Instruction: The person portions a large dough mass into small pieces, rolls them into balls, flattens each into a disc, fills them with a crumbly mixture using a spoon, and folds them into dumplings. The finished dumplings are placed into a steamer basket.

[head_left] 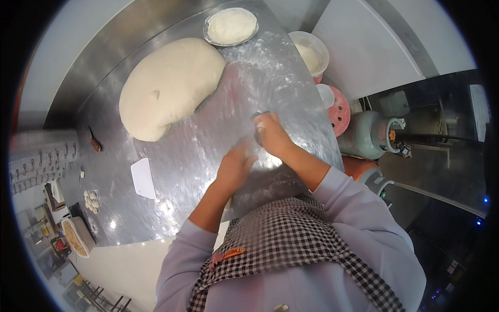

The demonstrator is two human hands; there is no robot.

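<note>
Step in hand looks like working the floured stainless-steel worktop [208, 140] ahead of the apron; that's a judgement, since motion blur hides the detail. Right hand [271, 134]: fingers look curled and clamped on a dark narrow object [258, 137], kind unclear. Left hand [236, 165]: blurred, just beside it; can't tell if its fingers are apart or together, or hold anything.

Next move probably calls for a firm right grip, left hand kept out of the dark object's path.

Room: open steel between the hands and the big pale rounded dough mass [171, 86], which sits up and left, well apart. Clear metal glass-like bowl of white flour [231, 26] is by the far edge. Flat white plastic scraper [144, 178] lies left. Right edge is near the right forearm; grey gas cylinder [364, 135] stands beyond it.
</note>
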